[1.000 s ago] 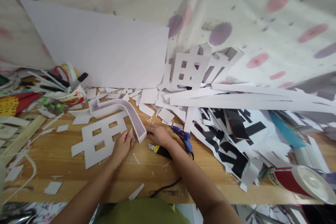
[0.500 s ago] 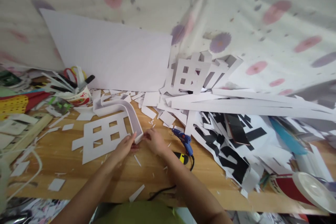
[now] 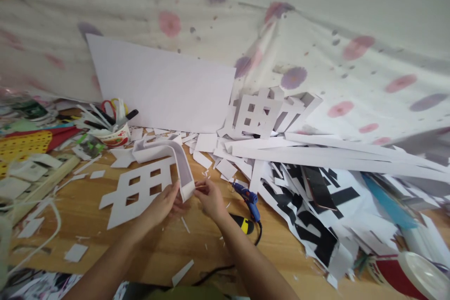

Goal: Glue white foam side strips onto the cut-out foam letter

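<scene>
1. A white tub with red print, filled with scissors and other tools, is seen at the back of the brown wooden table
2. A flat white panel with square holes is laid out, partly covered by the left hand
3. The near end of a bent white strip with a greyish inner face is held by the left hand, beside the panel
4. The fingers of the right hand are drawn narrowly together at the strip's corner; whether anything is pinched cannot be told
5. A blue glue gun with a black cord is placed just beyond the right hand
</scene>
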Demonstrator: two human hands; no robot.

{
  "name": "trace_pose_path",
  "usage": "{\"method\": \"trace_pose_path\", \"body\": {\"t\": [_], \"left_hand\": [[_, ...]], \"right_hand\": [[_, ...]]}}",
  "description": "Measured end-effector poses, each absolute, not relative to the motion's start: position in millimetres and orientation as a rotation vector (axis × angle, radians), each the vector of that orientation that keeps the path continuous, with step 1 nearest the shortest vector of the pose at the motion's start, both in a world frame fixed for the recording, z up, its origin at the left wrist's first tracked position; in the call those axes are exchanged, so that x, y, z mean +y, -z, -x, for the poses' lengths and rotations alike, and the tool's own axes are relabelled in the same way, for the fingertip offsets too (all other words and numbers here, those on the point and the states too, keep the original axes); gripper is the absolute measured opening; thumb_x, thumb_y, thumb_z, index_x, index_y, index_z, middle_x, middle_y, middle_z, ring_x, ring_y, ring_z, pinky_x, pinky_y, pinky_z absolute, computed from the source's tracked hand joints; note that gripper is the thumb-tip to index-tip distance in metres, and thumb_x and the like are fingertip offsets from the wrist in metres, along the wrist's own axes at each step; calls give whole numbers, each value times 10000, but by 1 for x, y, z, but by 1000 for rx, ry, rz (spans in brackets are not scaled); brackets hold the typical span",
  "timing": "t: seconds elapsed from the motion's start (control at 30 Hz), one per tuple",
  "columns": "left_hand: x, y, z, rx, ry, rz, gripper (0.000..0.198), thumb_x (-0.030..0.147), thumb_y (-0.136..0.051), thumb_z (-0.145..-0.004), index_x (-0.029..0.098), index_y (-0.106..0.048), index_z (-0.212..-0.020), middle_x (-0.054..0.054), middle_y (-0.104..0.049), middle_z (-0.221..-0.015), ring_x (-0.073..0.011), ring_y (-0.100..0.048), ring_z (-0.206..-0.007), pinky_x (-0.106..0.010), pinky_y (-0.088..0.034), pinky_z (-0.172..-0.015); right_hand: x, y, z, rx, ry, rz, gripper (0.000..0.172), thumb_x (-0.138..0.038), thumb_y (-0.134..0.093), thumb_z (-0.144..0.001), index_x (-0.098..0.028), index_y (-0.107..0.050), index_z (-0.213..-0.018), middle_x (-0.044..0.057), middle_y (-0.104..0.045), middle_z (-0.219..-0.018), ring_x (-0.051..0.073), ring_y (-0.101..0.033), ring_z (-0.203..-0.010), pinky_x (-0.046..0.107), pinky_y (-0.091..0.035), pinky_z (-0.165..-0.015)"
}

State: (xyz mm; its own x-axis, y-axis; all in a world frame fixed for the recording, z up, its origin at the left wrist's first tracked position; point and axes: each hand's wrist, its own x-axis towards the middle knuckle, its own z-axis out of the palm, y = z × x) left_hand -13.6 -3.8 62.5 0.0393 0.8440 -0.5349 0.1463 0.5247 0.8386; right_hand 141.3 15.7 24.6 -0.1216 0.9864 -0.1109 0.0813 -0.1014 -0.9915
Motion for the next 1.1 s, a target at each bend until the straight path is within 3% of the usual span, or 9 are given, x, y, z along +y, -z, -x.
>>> {"method": "trace_pose_path", "body": {"t": [0.2,0.43,0.67,0.87,1.1], "left_hand": [[-6,-78,8,1329,-752,-774,570,676,-444,-710,148,-550,-899,-63,-668,-737,-143,-599,-508,-270,-489,-482],[-6,-97,2,1197,-890,-736,463,587,-492,-726,151,-547,-873,0,-599,-601,-83,-438,-386,-241,-445,-400],[-8,-110,1,931,-960,-818,500,637,-546,-657,150,-589,-765,42,-470,-462,-68,-375,-388,-206,-387,-388],[1,-90,1,709,-881,-853,559,654,-607,-607,152,-645,-848,-54,-631,-701,-52,-379,-401,-204,-363,-368],[-4,-91,-2,721,-826,-827,567,648,-671,-528,178,-640,-845,-37,-607,-667,-59,-379,-410,-178,-334,-311]], "right_hand": [[15,-20,-139,-1254,-1375,1201,305,-120,-655,-625,-194,-596,-915,-24,-594,-682,121,-583,-647,254,-484,-648],[10,-44,-142,-1221,-1300,810,261,-283,-732,-624,-243,-666,-874,29,-571,-966,147,-582,-812,302,-504,-755],[4,-79,-153,-1308,-1198,637,429,-381,-662,-738,-370,-569,-1156,29,-492,-1006,127,-527,-757,267,-512,-634],[7,-91,-176,-1519,-930,652,313,-352,-586,-815,-365,-593,-1128,15,-559,-835,140,-536,-739,295,-482,-703],[1,-88,-186,-1580,-929,728,272,-327,-573,-827,-315,-602,-1097,18,-624,-837,141,-590,-698,311,-491,-708]]}}
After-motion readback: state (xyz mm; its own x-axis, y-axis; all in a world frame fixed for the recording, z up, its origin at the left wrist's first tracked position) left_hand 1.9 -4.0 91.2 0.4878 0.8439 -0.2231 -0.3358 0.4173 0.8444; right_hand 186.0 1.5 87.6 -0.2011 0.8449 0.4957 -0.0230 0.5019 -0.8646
